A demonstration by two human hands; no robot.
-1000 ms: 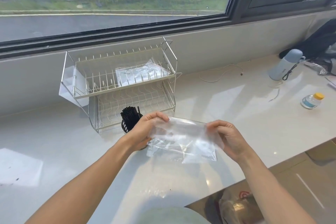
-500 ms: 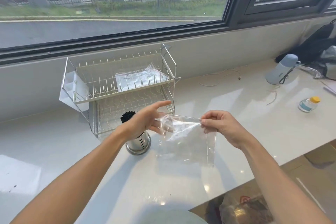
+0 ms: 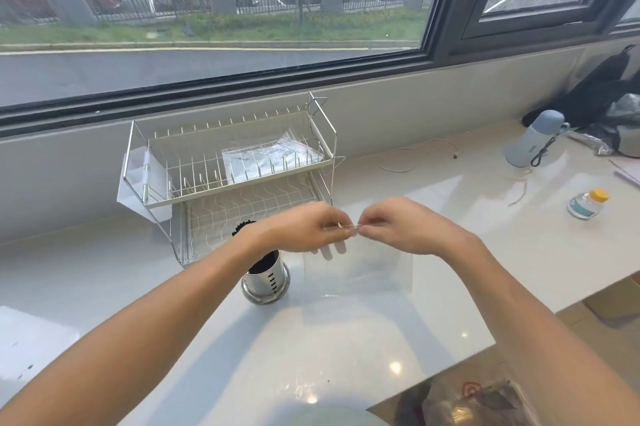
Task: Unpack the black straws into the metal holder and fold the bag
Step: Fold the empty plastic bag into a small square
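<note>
Fingers of both hands pinch the top edge of the clear bag (image 3: 360, 270), the left hand (image 3: 304, 230) and the right hand (image 3: 398, 228) meeting almost fingertip to fingertip at the middle of that edge. Both sets of fingers are narrowed tight on the thin plastic. The bag hangs down from them as a flat sheet, its lower edge at or just above the counter (image 3: 346, 356); which, I cannot tell. Holding it by the top this way lets the film hang flat and its two top corners come together, which looks like the start of a fold.

Black straws (image 3: 263, 263) stand in the metal holder (image 3: 266, 282), which sits on the counter just beside the bag, under the left wrist and in front of the wire dish rack (image 3: 228, 162). The bag seems empty, so the unpacking part appears done and the folding is the step in hand.

Such light, slippery plastic will likely spring open unless each crease is pressed down against the counter. A small bottle (image 3: 587, 204) and a pale flask (image 3: 533, 138) stand well apart, toward the counter's far right corner.
</note>
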